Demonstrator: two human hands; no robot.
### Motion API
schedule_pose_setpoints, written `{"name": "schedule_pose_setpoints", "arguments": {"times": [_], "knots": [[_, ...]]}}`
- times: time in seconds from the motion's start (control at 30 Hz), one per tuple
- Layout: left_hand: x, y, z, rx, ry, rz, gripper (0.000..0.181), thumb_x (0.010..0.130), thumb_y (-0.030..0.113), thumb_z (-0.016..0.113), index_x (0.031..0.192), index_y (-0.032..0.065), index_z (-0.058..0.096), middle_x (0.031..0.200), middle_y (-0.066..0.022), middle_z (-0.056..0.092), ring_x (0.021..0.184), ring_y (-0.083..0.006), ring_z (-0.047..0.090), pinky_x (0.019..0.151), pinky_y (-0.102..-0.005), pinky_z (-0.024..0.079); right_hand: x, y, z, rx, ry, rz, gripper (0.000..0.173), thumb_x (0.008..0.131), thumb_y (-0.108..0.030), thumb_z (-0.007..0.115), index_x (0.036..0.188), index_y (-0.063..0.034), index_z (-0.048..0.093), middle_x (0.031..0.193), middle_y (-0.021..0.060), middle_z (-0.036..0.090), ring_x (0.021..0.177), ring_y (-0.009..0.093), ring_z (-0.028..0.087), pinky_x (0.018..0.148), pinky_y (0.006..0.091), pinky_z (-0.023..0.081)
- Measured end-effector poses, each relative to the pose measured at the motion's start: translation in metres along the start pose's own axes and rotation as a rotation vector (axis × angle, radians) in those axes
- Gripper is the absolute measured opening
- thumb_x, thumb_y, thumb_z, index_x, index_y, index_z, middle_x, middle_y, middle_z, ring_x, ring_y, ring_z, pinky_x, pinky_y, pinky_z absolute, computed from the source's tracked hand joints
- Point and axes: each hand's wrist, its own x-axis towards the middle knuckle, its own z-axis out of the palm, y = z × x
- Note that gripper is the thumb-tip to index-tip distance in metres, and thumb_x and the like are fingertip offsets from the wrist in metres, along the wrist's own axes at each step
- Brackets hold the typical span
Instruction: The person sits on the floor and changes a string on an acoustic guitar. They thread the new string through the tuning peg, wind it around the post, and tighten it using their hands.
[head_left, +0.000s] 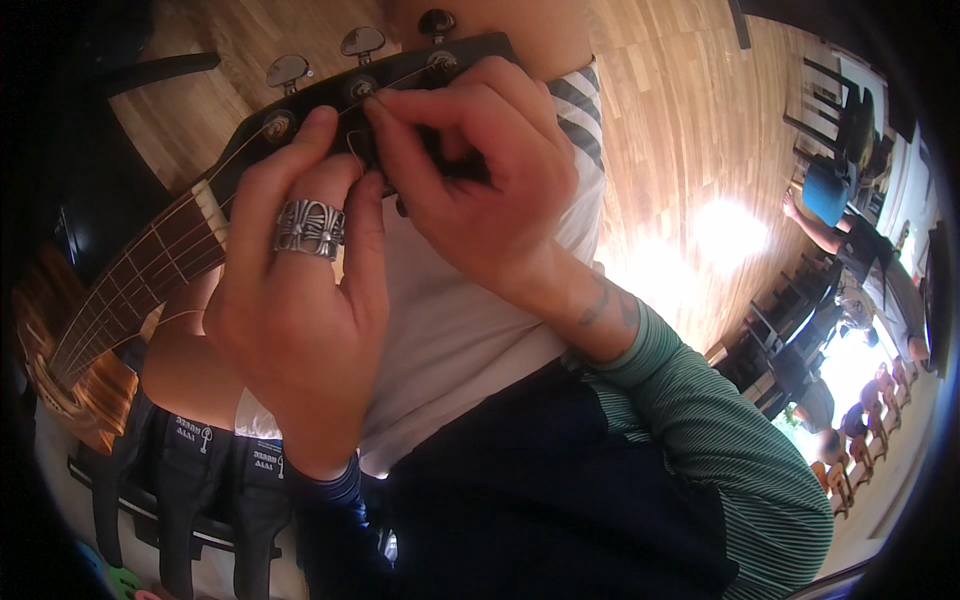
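Observation:
An acoustic guitar's dark headstock (247, 133) lies across the top, with metal tuning pegs (363, 42) along its far edge. My right hand (487, 165) pinches a thin guitar string between thumb and index finger beside the middle string post (363, 87). My left hand (307, 300), wearing a wide silver ring (309, 229), rests its index fingertip near the headstock. Its thumb and another finger close around a bent copper-coloured string (354, 144). Left of it are the pale nut (209, 213) and fretted neck (150, 259). The fingers hide part of the headstock.
Under the guitar are legs in white shorts (457, 300) with a striped hem. Black padded cases (187, 472) bearing writing stand at lower left. Beyond the wooden floor (660, 135), at right, are dark chairs (825, 112), a person (877, 262) and a row of guitars (862, 457).

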Motion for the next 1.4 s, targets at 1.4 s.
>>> {"name": "schedule_pose_setpoints", "arguments": {"times": [1.4], "knots": [[0.034,0.009,0.007,-0.152,-0.044,-0.118,0.018,0.098,0.004,0.061,0.112,-0.0038,0.069,0.110,-0.0159,0.063,0.098,-0.0252,0.069,0.084,-0.0351,0.056,0.002,0.002,-0.006,0.021,-0.035,0.062,0.018,0.076,-0.004,0.080,0.091,-0.0113,0.072,0.080,0.0022,0.060,0.071,0.024,0.059,0.065,0.0363,0.041]]}}
